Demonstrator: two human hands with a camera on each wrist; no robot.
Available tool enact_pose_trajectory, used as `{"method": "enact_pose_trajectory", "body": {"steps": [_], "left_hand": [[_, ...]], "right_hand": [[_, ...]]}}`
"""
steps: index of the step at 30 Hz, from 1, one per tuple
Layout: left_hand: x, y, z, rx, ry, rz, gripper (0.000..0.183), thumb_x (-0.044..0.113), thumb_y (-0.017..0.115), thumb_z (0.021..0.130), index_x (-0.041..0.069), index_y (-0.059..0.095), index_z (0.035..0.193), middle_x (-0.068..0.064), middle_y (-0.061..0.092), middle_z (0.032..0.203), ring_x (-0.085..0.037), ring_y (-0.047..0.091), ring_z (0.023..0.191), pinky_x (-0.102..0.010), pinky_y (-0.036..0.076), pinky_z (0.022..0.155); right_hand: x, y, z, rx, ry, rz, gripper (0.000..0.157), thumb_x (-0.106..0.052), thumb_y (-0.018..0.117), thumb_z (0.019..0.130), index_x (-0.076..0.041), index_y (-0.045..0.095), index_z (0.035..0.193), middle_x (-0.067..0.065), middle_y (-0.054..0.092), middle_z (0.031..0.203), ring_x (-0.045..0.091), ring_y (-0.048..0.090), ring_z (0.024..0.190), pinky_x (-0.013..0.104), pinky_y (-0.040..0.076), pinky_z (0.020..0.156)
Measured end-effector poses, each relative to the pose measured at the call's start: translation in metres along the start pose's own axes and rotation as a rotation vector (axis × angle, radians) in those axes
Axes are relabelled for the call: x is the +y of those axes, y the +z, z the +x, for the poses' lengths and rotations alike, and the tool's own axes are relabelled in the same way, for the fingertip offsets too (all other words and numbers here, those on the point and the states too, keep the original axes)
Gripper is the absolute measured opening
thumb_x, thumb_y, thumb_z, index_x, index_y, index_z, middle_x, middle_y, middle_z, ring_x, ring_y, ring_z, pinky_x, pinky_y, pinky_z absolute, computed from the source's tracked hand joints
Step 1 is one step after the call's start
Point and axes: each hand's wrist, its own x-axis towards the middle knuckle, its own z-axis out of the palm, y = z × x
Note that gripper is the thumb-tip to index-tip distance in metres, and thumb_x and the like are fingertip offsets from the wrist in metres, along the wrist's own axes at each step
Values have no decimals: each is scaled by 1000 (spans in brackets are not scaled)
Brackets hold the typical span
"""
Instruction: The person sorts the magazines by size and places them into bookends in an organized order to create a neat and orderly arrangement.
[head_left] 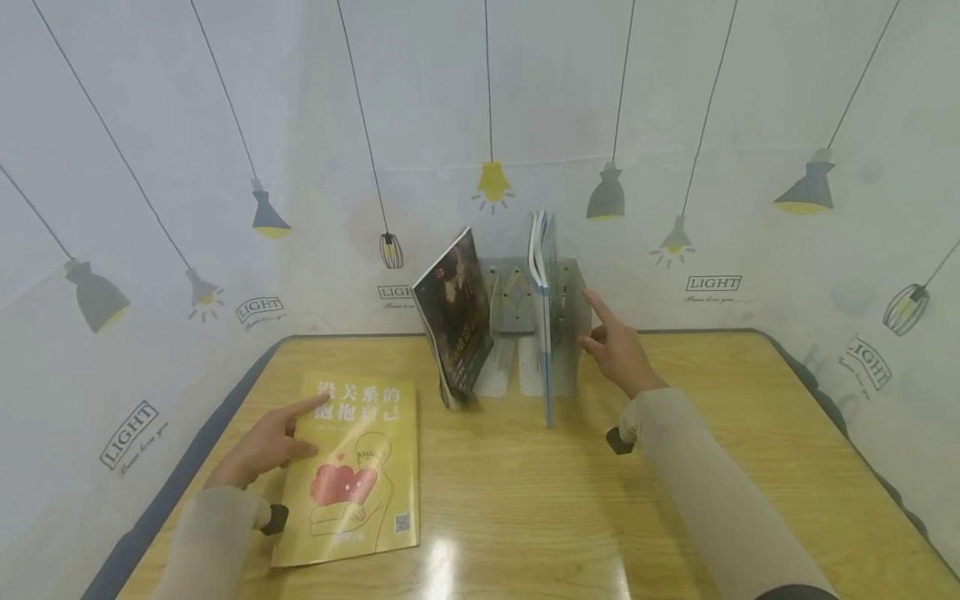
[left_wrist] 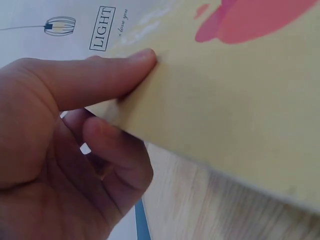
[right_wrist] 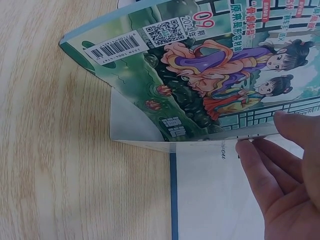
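A yellow book (head_left: 397, 467) with a pink heart drawing lies at the left of the table. My left hand (head_left: 258, 446) grips its left edge; in the left wrist view the book's edge (left_wrist: 200, 162) is between the upper digit and curled fingers below. A metal bookend rack (head_left: 576, 304) stands at the back centre. My right hand (head_left: 621, 348) pinches the edge of its right side plate. Against that plate stand thin magazines (head_left: 541, 267) upright, the outer one (right_wrist: 200, 85) with an illustrated cover. A dark-covered magazine (head_left: 453, 308) leans left at the rack's other side.
The wooden table (head_left: 480, 492) backs onto a white wall cloth (head_left: 420, 100) printed with hanging lamps. Dark edging (head_left: 187, 450) runs along the table's left side. Small black cameras (head_left: 619, 440) sit at both wrists.
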Motion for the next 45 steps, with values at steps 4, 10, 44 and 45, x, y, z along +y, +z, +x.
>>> {"method": "enact_pose_trajectory", "body": {"steps": [4,10,44,45], "left_hand": [[0,1,-1,11,20,-31,84,0,72,81,26,36,152,-11,59,82,-20,51,62,-28,46,50],[0,1,-2,37,30,-53,83,2,72,81,28,36,152,-10,59,81,-19,52,65,-29,47,52],[9,6,-8,-22,120,-132,79,15,78,80,31,41,149,-4,44,67,-11,34,47,-26,42,45],[10,7,-8,-22,116,-124,79,16,78,80,33,42,148,-6,50,69,-11,35,47,-26,42,45]], "right_hand": [[0,0,0,9,-3,0,79,-8,66,93,-22,21,156,23,70,95,34,67,81,49,55,73],[0,0,0,17,-5,5,78,-8,66,93,-21,22,156,22,70,92,33,66,78,48,54,72],[-1,1,0,21,-15,13,79,-5,66,92,-20,22,156,20,70,90,30,66,76,46,54,69],[-1,1,0,21,-11,14,79,-5,66,92,-21,22,156,20,70,90,30,66,76,46,54,69]]}}
